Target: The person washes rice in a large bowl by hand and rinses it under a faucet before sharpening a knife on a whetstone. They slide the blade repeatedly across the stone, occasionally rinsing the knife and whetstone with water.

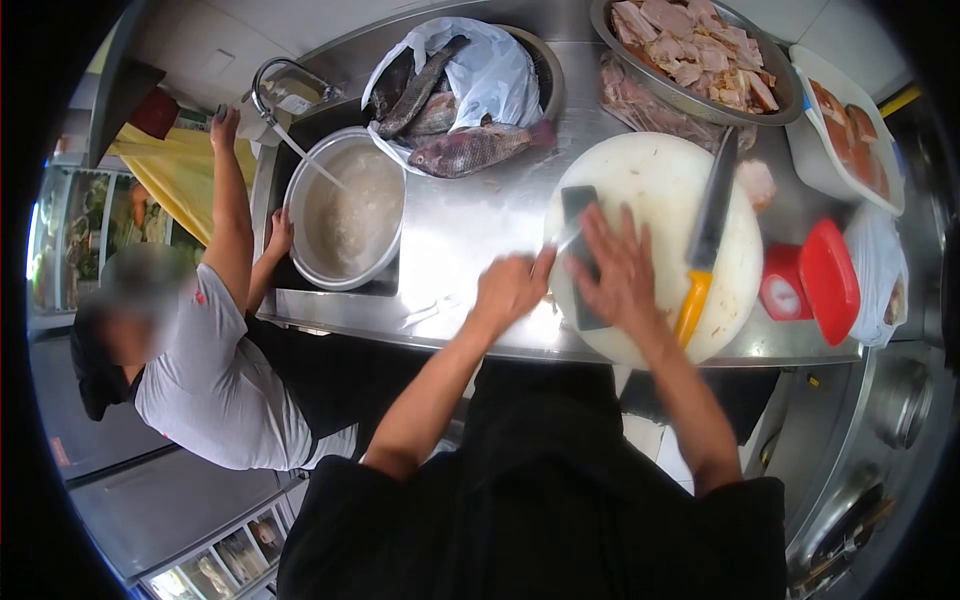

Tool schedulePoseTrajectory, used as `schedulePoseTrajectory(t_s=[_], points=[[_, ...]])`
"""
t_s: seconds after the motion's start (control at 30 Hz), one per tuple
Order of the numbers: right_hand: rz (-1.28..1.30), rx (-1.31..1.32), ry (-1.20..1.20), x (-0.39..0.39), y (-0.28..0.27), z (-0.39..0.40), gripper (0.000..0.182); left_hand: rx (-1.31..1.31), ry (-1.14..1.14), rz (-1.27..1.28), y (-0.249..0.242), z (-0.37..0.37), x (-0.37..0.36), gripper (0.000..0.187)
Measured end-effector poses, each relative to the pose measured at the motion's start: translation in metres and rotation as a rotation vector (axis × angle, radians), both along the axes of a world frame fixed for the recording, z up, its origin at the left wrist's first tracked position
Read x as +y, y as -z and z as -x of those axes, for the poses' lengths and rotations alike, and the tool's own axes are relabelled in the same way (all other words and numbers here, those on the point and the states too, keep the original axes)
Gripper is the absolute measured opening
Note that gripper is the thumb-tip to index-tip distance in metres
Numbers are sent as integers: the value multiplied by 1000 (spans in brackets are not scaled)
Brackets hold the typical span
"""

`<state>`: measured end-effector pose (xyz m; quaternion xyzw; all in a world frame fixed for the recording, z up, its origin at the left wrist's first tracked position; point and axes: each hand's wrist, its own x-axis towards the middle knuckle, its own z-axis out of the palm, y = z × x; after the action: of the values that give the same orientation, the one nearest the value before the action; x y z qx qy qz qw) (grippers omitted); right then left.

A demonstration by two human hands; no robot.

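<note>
My left hand (513,292) is closed round the handle of a small knife, whose short pale blade (570,238) slants over a dark, flat sharpening stone (590,312). The handle is hidden in the fist. My right hand (620,272) is spread out over the stone, fingertips close beside the blade. Beneath the stone is a round white cutting board (655,165). To the right of my right hand, a large knife with a yellow handle (693,308) lies on the board, its blade pointing away from me.
A co-worker (225,370) stands at left by a pot (300,250) filling with water. Fish (470,152) spill from a plastic bag (490,85). Behind the board are a bowl of chopped meat (602,25) and a white tub (815,160); a red scale (785,290) stands right.
</note>
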<state>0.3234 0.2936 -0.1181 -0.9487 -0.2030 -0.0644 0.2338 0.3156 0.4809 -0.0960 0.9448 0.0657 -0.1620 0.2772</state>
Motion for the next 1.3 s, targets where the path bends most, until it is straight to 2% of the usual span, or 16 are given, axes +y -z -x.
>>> schedulePoseTrajectory(t_s=[0.1, 0.2, 0.27, 0.4, 0.5, 0.67, 0.77, 0.93, 0.97, 1.03, 1.1, 1.2, 1.3], points=[[-32, 76, -34, 11, -14, 53, 65, 37, -35, 27, -6, 62, 15, 64], [-27, 85, -26, 9, -15, 48, 62, 64, -63, 20, -14, 60, 14, 64], [-1, 8, -9, 6, -9, 20, 60, 2, -4, 12, 12, 26, 13, 66], [68, -41, 39, -8, -4, -43, 60, 26, 10, 67, 0, -51, -9, 70], [80, -54, 47, -2, -2, -47, 62, 43, -22, 29, -11, -51, -14, 70], [16, 51, -12, 11, -18, 42, 64, 111, -23, 45, -10, 40, 10, 67], [9, 90, -9, 13, -17, 50, 63, 205, -68, 19, -25, 58, 13, 67], [26, -14, 46, -2, -4, -28, 63, 58, -32, 28, -7, -31, -11, 68], [39, -24, 56, -5, 0, -46, 63, 17, -17, -1, 9, -50, -14, 69], [50, -48, 51, -6, 0, -55, 63, 9, -53, 75, -3, -56, -17, 70], [46, -53, 29, -5, -2, -38, 63, 61, -36, 39, -6, -37, -11, 69], [-3, 56, -8, 4, -12, 29, 64, 104, -30, 67, -8, 24, 5, 66], [-8, 88, -14, 8, -14, 41, 65, 241, -65, 35, -27, 47, 11, 64]])
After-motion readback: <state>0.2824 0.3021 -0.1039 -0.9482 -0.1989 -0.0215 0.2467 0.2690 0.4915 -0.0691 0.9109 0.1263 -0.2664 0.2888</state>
